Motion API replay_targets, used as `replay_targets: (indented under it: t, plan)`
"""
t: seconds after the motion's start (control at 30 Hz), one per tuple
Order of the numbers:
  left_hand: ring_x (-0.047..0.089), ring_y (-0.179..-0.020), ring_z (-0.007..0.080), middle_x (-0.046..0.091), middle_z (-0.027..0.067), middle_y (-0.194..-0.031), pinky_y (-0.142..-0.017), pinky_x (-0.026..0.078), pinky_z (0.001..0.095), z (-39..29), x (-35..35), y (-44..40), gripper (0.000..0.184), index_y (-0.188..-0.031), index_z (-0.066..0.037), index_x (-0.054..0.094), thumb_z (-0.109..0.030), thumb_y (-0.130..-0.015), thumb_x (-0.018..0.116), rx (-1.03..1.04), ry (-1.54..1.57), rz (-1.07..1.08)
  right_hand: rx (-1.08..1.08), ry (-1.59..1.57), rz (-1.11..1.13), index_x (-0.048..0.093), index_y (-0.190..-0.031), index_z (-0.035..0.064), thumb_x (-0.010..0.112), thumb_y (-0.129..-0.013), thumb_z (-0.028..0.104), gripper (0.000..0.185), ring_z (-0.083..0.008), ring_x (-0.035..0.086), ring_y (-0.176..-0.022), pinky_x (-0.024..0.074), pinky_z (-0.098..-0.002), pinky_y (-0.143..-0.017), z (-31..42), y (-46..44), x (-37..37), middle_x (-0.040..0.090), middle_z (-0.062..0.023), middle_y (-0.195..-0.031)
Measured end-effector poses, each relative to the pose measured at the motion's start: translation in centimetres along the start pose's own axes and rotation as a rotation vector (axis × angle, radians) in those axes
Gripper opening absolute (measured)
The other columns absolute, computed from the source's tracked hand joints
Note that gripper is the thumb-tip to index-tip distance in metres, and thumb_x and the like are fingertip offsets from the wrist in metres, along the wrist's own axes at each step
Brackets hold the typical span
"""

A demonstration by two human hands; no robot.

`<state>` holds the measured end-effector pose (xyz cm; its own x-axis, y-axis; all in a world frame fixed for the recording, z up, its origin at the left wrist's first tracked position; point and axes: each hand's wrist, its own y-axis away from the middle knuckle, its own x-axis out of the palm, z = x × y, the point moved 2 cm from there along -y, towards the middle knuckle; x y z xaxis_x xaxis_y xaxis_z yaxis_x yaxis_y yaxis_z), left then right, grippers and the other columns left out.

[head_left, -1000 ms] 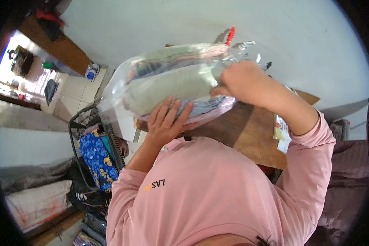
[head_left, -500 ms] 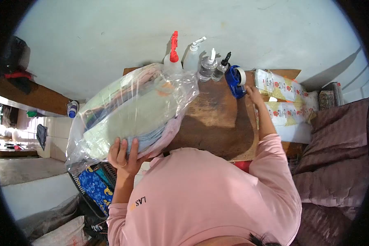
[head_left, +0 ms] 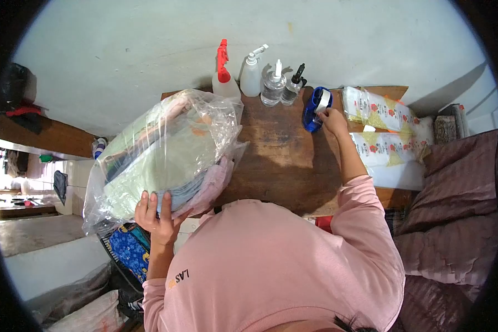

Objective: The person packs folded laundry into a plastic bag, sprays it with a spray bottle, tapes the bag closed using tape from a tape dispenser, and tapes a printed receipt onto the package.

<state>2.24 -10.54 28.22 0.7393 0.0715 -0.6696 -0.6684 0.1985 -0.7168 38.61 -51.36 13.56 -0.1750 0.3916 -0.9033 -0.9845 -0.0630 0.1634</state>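
Note:
A clear plastic bag of folded clothes [head_left: 149, 160] lies over the left part of the wooden table [head_left: 276, 166] and past its edge. My left hand [head_left: 158, 218] grips the bag's near edge, fingers laid over the plastic. At the back right of the table stands a blue tape dispenser [head_left: 308, 119] with a roll of tape [head_left: 323, 101]. My right hand [head_left: 333, 119] is at the dispenser's near end, fingertips closed together on the tape's end. The strip itself is too small to see clearly.
Along the wall stand a red-topped spray bottle [head_left: 224, 83], a white spray bottle [head_left: 250, 77] and two clear bottles [head_left: 273, 88]. Printed white packs [head_left: 387, 146] lie at the right, beside brown striped fabric [head_left: 454, 193]. A dark basket [head_left: 113, 249] is below left.
My right hand has moved slightly left and come onto the dispenser's near end, its fingers pinched. My left hand and the bag have shifted a little left in view.

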Motion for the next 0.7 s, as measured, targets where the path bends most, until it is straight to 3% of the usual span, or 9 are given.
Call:
replay_targets:
  t: [0.13,0.23,0.33,0.43,0.53,0.7]
  plan:
    - [0.046,-0.116,0.0332,0.042,0.0099,-0.134,-0.087,0.04,0.0432,0.0,-0.1,0.0,0.056,-0.115,-0.009,0.061,-0.05,-0.078,0.065,-0.01,-0.005,0.016,0.101,-0.093,-0.068,0.056,-0.105,0.0057,0.057,-0.086,0.032,0.032,-0.0302,0.066,-0.082,0.0518,-0.0417,-0.068,-0.2,0.7,0.3,0.066,-0.0178,-0.084]
    - [0.046,-0.116,0.0332,0.042,0.0099,-0.133,-0.089,0.039,0.0435,0.0,-0.1,0.1,0.057,-0.115,-0.009,0.061,-0.051,-0.078,0.065,-0.013,-0.006,0.014,0.226,-0.441,0.232,0.049,-0.106,0.004,0.051,-0.092,0.025,0.025,-0.0237,0.068,-0.072,0.0528,-0.0349,-0.055,2.0,3.4,-1.8,0.065,-0.0186,-0.08]
    - [0.046,-0.116,0.0334,0.043,0.0099,-0.133,-0.09,0.038,0.0437,0.1,0.1,0.3,0.058,-0.115,-0.009,0.062,-0.052,-0.077,0.065,-0.013,-0.01,0.004,0.237,-0.599,0.239,0.047,-0.104,0.0022,0.047,-0.095,0.02,0.02,-0.0164,0.065,-0.061,0.0502,-0.0272,-0.046,1.7,4.1,-1.1,0.062,-0.0161,-0.075]
    - [0.046,-0.116,0.0336,0.043,0.0101,-0.133,-0.091,0.037,0.0437,0.2,0.1,0.4,0.059,-0.115,-0.009,0.062,-0.052,-0.076,0.066,-0.016,-0.006,0.001,0.159,-0.891,0.146,0.051,-0.098,0.0027,0.05,-0.093,0.019,0.017,-0.0135,0.062,-0.066,0.0504,-0.0263,-0.057,-0.9,4.5,1.4,0.062,-0.0113,-0.078]
    - [0.046,-0.116,0.0337,0.043,0.0101,-0.133,-0.092,0.036,0.0437,0.1,-0.1,0.3,0.059,-0.115,-0.009,0.062,-0.052,-0.075,0.067,-0.027,-0.009,0.021,-0.15,-1.039,0.071,0.053,-0.086,0.0048,0.052,-0.09,0.013,0.009,-0.0098,0.056,-0.071,0.046,-0.023,-0.066,-3.0,6.1,3.5,0.06,-0.0053,-0.08]
    - [0.046,-0.116,0.0333,0.043,0.01,-0.133,-0.092,0.036,0.0436,0.2,0.0,0.4,0.06,-0.116,-0.008,0.062,-0.051,-0.074,0.068,-0.024,0.0,0.023,0.041,-1.277,0.144,0.051,-0.076,0.0093,0.052,-0.086,0.011,0.01,-0.0082,0.05,-0.069,0.0399,-0.0211,-0.065,-3.3,10.1,4.4,0.054,0.0009,-0.08]
